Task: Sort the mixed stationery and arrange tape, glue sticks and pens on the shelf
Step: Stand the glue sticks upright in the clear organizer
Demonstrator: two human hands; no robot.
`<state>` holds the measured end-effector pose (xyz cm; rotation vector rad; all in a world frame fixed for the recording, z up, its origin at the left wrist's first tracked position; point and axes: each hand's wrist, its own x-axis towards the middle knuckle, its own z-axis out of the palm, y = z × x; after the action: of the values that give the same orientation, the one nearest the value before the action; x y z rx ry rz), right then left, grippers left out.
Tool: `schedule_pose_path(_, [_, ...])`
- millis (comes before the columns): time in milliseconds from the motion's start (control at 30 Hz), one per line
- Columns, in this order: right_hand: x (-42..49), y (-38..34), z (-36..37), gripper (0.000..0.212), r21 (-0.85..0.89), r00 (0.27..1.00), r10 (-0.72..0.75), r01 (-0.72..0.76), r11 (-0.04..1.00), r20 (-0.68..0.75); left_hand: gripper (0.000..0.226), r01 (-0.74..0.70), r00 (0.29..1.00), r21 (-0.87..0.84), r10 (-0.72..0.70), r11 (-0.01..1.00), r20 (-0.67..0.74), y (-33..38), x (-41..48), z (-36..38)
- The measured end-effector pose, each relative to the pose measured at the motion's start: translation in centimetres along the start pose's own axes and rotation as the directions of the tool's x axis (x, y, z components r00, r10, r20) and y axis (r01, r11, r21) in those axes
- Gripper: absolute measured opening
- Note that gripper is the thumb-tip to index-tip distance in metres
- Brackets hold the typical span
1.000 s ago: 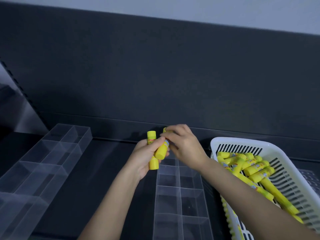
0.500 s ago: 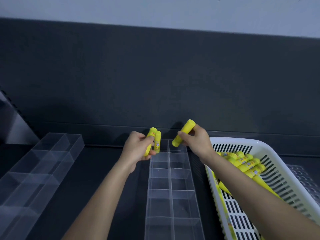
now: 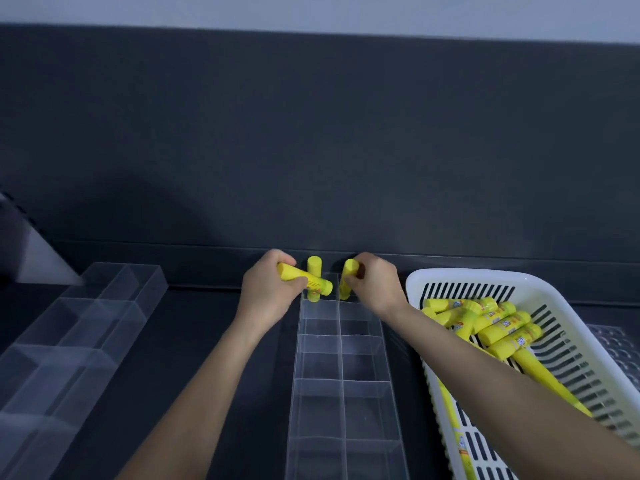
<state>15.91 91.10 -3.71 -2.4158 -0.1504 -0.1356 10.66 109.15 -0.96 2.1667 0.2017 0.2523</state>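
Observation:
A clear divided organiser (image 3: 341, 362) runs down the middle of the dark shelf. My left hand (image 3: 268, 292) grips a yellow glue stick (image 3: 301, 278) lying sideways over the organiser's far left cell. Behind it a second glue stick (image 3: 314, 271) stands upright in that cell. My right hand (image 3: 374, 282) holds a third glue stick (image 3: 347, 277) nearly upright, its lower end inside the far right cell. Several more yellow glue sticks (image 3: 491, 323) lie in the white slotted basket (image 3: 561, 355) at right.
Another clear divided organiser (image 3: 69, 334) lies on the shelf at left, angled. The shelf's dark back panel (image 3: 318, 150) rises just behind my hands. A perforated grey surface (image 3: 613, 344) shows past the basket at the far right.
Both hands have moved forward and down to the organiser's far end. One stick from my left hand now stands in the far left cell; my right hand has tipped its stick upright into the right cell.

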Motion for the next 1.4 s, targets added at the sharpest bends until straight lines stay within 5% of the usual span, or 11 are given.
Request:
schedule_pose_path(233, [0.4,0.6,0.2,0.013,0.04,0.999,0.035,-0.034,0.999,-0.019,0.027,-0.078,0.997,0.027,0.078,0.997,0.003,0.5,0.5,1.1])
schedule_pose_path(467, [0.3,0.4,-0.3,0.016,0.034,0.999,0.027,-0.026,0.999,-0.018,0.029,-0.331,0.943,0.139,0.324,0.933,0.074,0.6,1.9,1.4])
schedule_pose_path(667, [-1.2,1.7,-1.4,0.025,-0.208,0.985,-0.152,0.132,0.969,-0.086,0.032,-0.366,0.93,0.311,0.339,0.877,0.14,0.0,2.7,2.3])
schedule_pose_path(800, [-2.7,4.3,-1.9,0.022,-0.363,0.983,-0.13,0.075,0.929,-0.128,0.029,-0.374,0.927,0.412,0.342,0.831,0.153,-0.3,3.0,3.2])
schedule_pose_path(1033, [-3.7,5.8,-1.3,0.019,-0.335,0.985,-0.06,0.003,0.942,-0.159,0.035,-0.479,0.876,0.454,0.439,0.752,0.197,-1.0,3.0,4.5])
schedule_pose_path(1400, [-4.1,5.7,-1.3,0.028,-0.319,0.991,-0.044,0.001,0.948,-0.13,0.04,-0.445,0.889,0.506,0.432,0.739,0.151,-0.9,2.8,5.2])
